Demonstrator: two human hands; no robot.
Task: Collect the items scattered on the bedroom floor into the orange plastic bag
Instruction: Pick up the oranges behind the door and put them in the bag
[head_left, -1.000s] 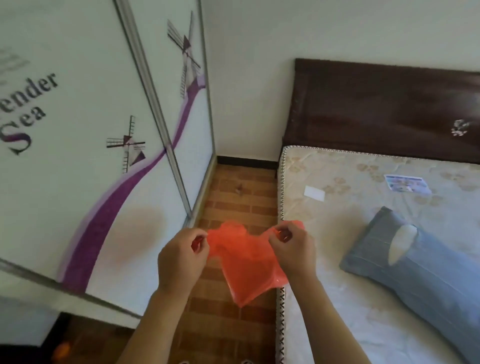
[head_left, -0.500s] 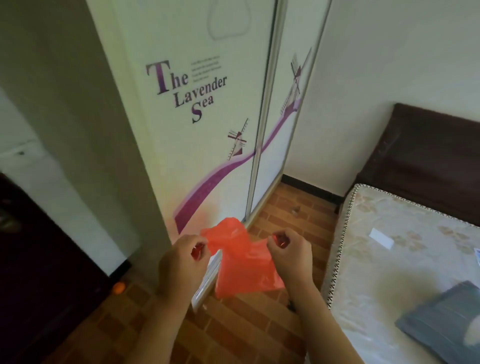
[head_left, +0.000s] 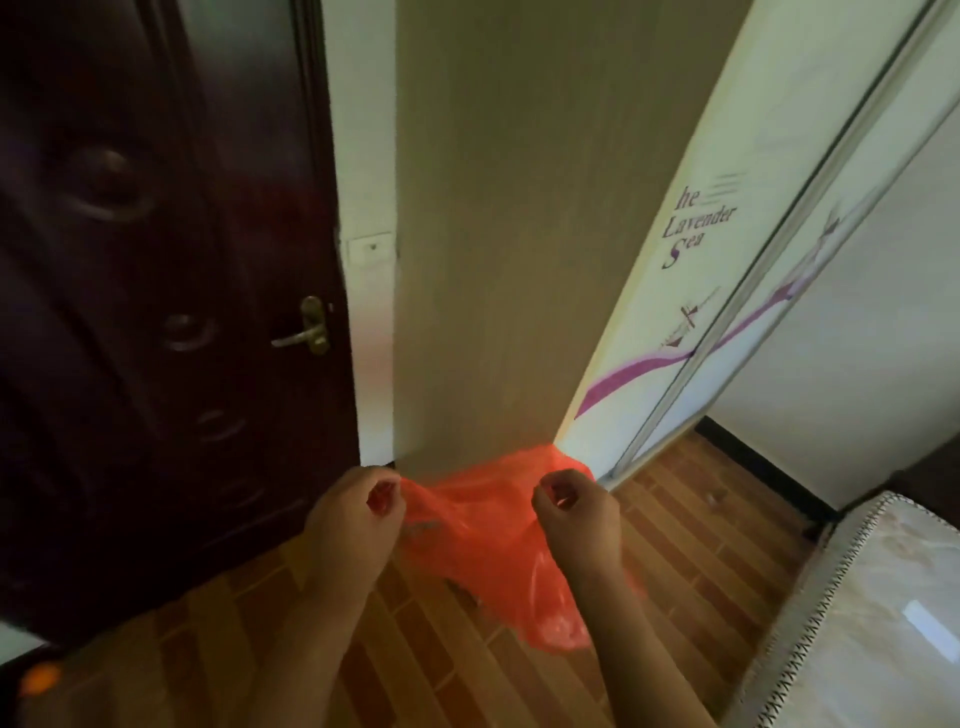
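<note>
Pinching the orange plastic bag (head_left: 483, 530) top between raised left hand (head_left: 353, 525) and right hand (head_left: 579, 517) fingers

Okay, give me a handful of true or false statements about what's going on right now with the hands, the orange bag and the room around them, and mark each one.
1. Both hands pinch the orange plastic bag. True: the left hand and the right hand each grip its top edge.
2. The bag lies flat on the floor. False: it hangs in the air between the hands, above the brown tiled floor.
3. A dark door with a metal handle stands to the left. True.
4. The wardrobe panel is plain. False: it bears purple lettering and a purple swoosh.
5. A mattress corner shows at the lower right. True.
</note>
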